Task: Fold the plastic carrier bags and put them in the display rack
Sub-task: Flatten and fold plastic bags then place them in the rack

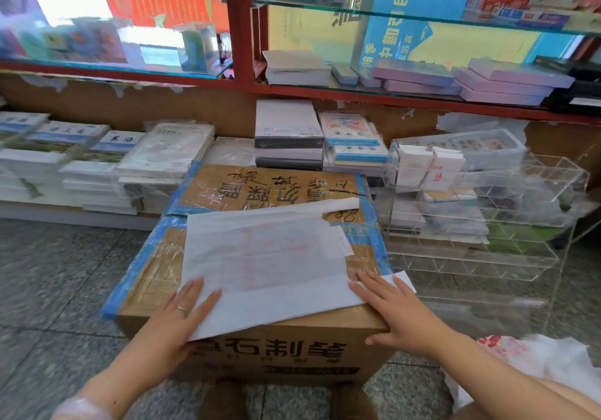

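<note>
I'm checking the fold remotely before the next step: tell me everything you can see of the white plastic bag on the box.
The white plastic bag is thin, slightly see-through film with faint red print showing through. It lies spread flat on the taped cardboard box, its handle strips toward the far side, its near edge overhanging the box front. The left hand presses flat on its near left corner; the right hand presses flat on its near right corner.

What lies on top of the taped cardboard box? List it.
On the cardboard box lies a white carrier bag, spread flat. The left hand and right hand press its near corners. The bag covers part of the box's handwriting; the contents are unseen.
</note>
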`<control>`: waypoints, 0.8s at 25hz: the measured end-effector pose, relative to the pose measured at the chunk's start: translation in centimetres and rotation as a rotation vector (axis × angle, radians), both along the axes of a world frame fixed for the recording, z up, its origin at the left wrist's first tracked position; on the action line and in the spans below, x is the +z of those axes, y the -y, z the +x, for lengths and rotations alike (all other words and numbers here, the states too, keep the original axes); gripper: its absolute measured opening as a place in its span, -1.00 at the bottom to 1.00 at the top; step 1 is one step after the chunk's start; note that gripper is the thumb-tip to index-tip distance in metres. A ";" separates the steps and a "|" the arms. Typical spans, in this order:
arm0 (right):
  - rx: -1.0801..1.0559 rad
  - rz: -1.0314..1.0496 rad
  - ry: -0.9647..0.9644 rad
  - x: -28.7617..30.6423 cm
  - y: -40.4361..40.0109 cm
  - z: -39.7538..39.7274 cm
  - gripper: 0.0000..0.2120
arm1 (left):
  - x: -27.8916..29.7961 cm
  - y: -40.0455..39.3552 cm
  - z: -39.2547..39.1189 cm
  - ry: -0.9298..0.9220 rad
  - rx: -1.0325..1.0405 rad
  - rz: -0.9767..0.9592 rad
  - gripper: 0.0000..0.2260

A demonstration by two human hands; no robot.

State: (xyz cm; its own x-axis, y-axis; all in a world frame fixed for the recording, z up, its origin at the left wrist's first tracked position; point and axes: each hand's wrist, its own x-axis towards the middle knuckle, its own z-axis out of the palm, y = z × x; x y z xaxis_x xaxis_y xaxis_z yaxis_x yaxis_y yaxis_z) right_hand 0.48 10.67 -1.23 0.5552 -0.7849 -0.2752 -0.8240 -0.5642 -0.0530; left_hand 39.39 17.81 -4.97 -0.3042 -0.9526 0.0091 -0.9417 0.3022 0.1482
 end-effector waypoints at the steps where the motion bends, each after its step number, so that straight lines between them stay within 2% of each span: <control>1: 0.018 -0.039 0.054 0.0 -0.3 -0.4 -0.11 | 0.0 -0.3 0.6 -0.091 0.025 0.015 0.10; 3: 0.095 -0.156 0.127 0.1 -1.1 -0.9 -0.18 | 0.5 -0.8 1.6 -0.274 0.114 -0.028 -0.06; 6: 0.079 -0.268 0.285 0.0 -2.4 -2.1 -0.59 | 2.0 -0.8 1.6 -0.441 0.224 -0.020 -0.26; 7: 0.031 -0.246 0.337 0.6 -2.6 -2.5 -0.69 | 3.0 -0.6 0.9 -0.523 0.248 -0.020 -0.37; 9: -0.133 -0.138 0.376 2.6 -1.8 -3.2 -0.76 | 4.0 -0.1 -0.3 -0.687 0.307 0.018 -0.79; 10: -0.217 -0.008 0.400 3.2 -1.3 -3.8 -0.80 | 4.5 0.3 -0.9 -0.735 0.339 0.036 -0.89; 12: -0.301 0.098 0.530 5.2 -0.2 -4.5 -0.86 | 4.8 1.4 -1.7 -0.813 0.386 0.068 -0.91; 16: -0.407 0.134 0.677 7.6 3.1 -4.5 -0.90 | 5.3 3.9 -2.7 -0.837 0.537 0.063 -0.86; 18: -0.507 0.044 0.706 7.5 5.4 -3.7 -0.94 | 5.4 5.1 -3.2 -0.789 0.606 0.030 -0.86; 20: -0.629 -0.151 0.811 7.0 7.6 -2.2 -0.94 | 5.4 5.9 -3.7 -0.729 0.686 0.004 -0.84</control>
